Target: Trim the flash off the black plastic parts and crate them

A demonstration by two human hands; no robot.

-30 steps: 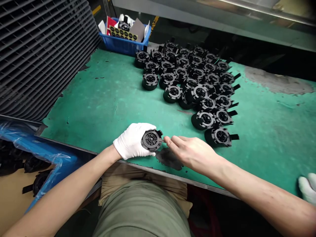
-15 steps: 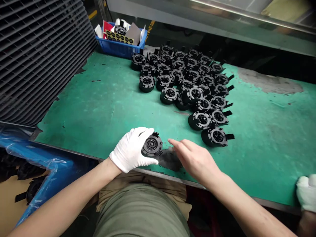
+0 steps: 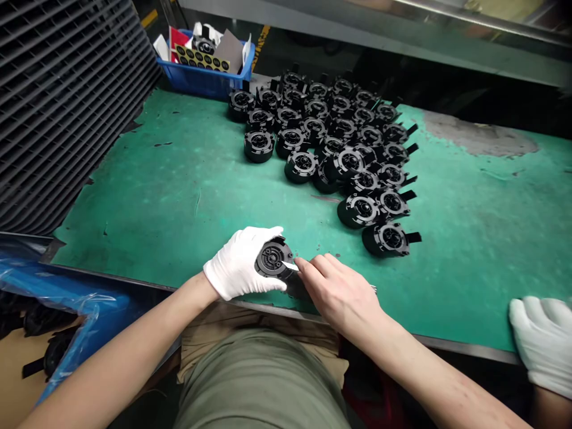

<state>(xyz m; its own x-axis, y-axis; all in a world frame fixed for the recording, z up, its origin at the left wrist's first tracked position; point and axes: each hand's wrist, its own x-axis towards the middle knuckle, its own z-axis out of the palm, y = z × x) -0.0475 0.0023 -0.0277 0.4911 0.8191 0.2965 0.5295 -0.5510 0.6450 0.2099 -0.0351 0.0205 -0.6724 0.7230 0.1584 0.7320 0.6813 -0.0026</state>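
My left hand (image 3: 241, 262), in a white glove, is closed round a round black plastic part (image 3: 272, 258) near the table's front edge. The part's ringed face is turned up toward me. Bare and ungloved, my right hand (image 3: 342, 289) grips a knife (image 3: 291, 266). Its pointed silver blade reaches over the right side of the part's face; whether the tip touches it I cannot tell. Most of the handle is hidden in my palm. Many similar black parts (image 3: 315, 126) stand grouped on the green table (image 3: 465, 238), several with flat black tabs sticking out.
A blue bin (image 3: 201, 81) with papers, a sticker sheet and a black part stands at the back left. Black slatted trays (image 3: 71, 107) are stacked at left. A plastic-lined blue box (image 3: 96, 325) sits below them. Another person's white-gloved hand (image 3: 543, 336) rests at the right edge.
A knife blade now shows in my right hand, which has come closer to the held part. The other person's gloved hand has come further into view. My view has shifted slightly.
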